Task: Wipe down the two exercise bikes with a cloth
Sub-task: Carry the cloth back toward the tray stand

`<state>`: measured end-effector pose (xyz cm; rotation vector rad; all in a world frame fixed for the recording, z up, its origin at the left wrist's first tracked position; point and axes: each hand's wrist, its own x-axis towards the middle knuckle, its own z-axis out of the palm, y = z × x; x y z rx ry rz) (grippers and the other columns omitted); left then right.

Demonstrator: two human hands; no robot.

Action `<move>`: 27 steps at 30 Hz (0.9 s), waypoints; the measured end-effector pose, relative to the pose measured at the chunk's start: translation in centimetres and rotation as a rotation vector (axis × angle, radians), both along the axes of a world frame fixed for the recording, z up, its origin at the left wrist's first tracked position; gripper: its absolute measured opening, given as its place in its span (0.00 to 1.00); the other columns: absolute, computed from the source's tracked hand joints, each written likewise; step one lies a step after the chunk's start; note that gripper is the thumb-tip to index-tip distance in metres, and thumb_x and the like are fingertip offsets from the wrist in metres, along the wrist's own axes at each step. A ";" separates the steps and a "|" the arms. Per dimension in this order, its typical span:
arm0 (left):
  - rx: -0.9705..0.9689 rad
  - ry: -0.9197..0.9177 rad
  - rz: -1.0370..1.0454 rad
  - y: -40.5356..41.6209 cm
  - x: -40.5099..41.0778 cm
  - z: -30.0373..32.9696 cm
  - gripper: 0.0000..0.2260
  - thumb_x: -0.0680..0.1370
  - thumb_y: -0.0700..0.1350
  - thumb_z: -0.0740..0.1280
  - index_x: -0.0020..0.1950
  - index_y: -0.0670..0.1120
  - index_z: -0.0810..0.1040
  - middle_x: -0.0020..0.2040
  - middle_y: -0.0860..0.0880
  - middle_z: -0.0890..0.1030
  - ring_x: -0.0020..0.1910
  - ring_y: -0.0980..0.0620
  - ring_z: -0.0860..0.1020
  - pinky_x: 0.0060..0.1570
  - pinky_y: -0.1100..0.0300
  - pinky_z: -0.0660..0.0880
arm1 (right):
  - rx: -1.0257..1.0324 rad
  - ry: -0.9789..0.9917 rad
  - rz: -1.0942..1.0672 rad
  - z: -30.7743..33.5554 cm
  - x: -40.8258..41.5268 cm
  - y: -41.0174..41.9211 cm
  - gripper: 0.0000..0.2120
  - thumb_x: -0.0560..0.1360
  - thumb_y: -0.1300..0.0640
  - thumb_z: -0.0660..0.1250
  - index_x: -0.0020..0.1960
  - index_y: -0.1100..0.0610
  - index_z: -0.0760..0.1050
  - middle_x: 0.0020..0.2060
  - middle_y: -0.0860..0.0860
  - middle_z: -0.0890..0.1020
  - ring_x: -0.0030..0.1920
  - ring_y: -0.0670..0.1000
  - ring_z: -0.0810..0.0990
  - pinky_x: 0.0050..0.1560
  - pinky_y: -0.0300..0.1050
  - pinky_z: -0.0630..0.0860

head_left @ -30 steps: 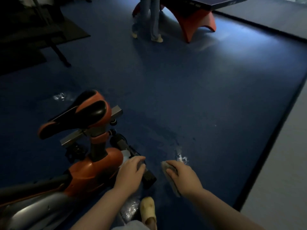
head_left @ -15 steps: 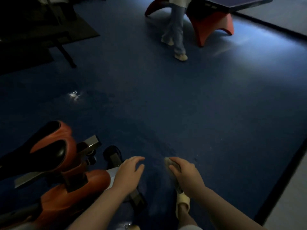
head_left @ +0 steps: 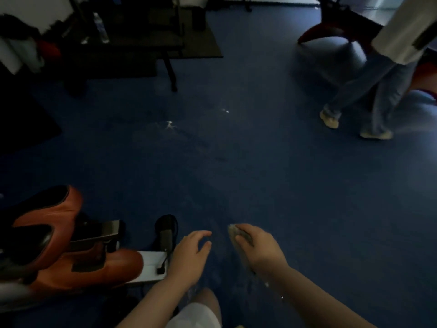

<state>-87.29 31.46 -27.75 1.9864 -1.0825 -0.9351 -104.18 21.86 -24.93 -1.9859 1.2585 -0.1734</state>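
Head view: we see our right hand gripping a grey cloth, fingers curled round it, above the blue floor. Our left hand hangs loose and holds nothing, just right of the orange exercise bike, whose saddle sits at lower left. Another person's legs stand far right.

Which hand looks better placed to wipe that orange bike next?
Probably the right hand: it already grips the cloth. The left hand hangs nearer the orange bike but holds nothing, fingers relaxed. So the right would reach across, or pass the cloth over.
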 end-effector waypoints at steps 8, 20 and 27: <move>-0.007 -0.011 0.204 -8.8 7.4 -1.2 0.12 0.79 0.47 0.62 0.62 0.53 0.75 0.59 0.56 0.76 0.57 0.60 0.73 0.54 0.66 0.67 | 0.016 -0.016 0.215 -1.0 10.0 -10.5 0.16 0.77 0.43 0.60 0.64 0.43 0.72 0.58 0.43 0.78 0.53 0.43 0.76 0.52 0.38 0.72; -0.021 -0.084 0.457 -16.8 22.5 1.2 0.13 0.79 0.49 0.61 0.64 0.54 0.74 0.61 0.60 0.73 0.60 0.61 0.71 0.61 0.65 0.67 | 0.080 -0.091 0.463 1.9 28.5 -22.2 0.13 0.78 0.48 0.61 0.63 0.43 0.73 0.56 0.40 0.78 0.54 0.40 0.76 0.56 0.38 0.74; 0.015 -0.123 0.713 -18.9 31.3 0.5 0.13 0.80 0.48 0.61 0.64 0.52 0.74 0.62 0.58 0.74 0.61 0.60 0.70 0.61 0.66 0.64 | 0.167 -0.106 0.642 0.9 40.1 -28.5 0.11 0.79 0.50 0.62 0.60 0.44 0.75 0.54 0.41 0.80 0.53 0.41 0.78 0.58 0.43 0.75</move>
